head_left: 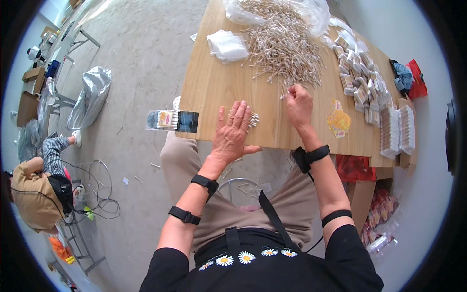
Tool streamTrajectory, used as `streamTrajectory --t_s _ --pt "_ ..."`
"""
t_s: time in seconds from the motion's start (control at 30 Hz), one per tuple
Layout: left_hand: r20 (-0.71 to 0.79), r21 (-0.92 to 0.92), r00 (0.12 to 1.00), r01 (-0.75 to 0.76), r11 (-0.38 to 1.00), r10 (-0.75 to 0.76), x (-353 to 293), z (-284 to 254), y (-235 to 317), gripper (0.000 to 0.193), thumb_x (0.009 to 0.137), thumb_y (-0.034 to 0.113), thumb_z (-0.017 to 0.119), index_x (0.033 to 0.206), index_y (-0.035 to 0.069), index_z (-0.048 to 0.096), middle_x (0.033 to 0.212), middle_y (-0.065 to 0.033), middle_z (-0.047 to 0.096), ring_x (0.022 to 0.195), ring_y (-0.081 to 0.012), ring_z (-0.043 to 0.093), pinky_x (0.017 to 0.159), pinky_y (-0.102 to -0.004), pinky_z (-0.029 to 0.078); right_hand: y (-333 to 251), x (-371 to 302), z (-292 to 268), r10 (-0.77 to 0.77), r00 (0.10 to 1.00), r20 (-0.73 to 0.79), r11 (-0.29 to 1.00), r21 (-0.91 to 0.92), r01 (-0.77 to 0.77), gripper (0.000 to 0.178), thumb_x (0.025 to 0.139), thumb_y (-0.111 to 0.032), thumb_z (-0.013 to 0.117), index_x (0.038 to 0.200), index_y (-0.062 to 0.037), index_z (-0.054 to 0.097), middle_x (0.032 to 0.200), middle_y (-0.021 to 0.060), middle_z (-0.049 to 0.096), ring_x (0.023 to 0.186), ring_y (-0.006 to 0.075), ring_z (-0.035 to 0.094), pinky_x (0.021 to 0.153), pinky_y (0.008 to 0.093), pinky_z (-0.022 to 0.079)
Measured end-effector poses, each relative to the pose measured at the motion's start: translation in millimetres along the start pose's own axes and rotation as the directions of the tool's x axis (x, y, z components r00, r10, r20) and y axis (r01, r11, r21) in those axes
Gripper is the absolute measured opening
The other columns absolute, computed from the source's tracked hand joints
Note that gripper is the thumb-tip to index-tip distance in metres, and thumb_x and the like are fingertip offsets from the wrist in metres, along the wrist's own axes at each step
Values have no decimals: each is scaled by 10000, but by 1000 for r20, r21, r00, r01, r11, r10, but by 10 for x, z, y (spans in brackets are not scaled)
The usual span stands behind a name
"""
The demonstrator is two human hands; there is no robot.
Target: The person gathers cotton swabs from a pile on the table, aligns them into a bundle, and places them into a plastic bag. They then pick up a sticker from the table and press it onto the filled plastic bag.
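My left hand (230,132) lies flat near the table's front edge, fingers stretched out and thumb spread. A small bundle of cotton swabs (253,119) shows beside its fingers, the rest of it covered by the hand. My right hand (298,104) is closed in a pinch at the near edge of the big heap of loose cotton swabs (284,48). Swab ends (282,96) stick out at its fingertips; how many it grips is hidden. Right of it lie scattered yellow printed cards (339,119).
Clear plastic bags (227,46) are stacked left of the heap. Packed swab bundles (362,82) and larger clear packs (398,130) line the table's right side. A swab pack (167,119) sits at the left edge. Another person (36,194) is at far left.
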State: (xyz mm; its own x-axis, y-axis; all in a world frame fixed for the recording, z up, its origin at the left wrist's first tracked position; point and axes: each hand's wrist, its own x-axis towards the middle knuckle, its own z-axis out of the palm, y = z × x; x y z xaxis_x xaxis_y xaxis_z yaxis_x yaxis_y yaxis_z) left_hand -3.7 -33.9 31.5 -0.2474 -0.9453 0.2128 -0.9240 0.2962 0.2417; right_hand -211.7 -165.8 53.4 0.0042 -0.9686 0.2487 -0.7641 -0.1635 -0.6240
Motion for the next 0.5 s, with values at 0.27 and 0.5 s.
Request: streamTrajectory --t_s 0.27,0.5 --pt "15 -1 1000 6 1000 -6 9 0 8 1316 581 790 712 1546 -11 311 1627 -154 288 1539 -283 212 1238 -590 84 -143 68 -23 74 995 70 993 81 -80 63 800 -62 633 839 -24 665 847 189 696 794 368 672 723 463 523" --pt "-27 -47 1000 -4 999 2 21 -10 25 1321 561 743 757 1557 3 302 1636 -141 282 1540 -269 222 1231 -593 121 -273 -280 279 -135 948 289 984 154 93 159 792 -77 656 929 -35 727 878 173 698 857 331 683 766 416 542"
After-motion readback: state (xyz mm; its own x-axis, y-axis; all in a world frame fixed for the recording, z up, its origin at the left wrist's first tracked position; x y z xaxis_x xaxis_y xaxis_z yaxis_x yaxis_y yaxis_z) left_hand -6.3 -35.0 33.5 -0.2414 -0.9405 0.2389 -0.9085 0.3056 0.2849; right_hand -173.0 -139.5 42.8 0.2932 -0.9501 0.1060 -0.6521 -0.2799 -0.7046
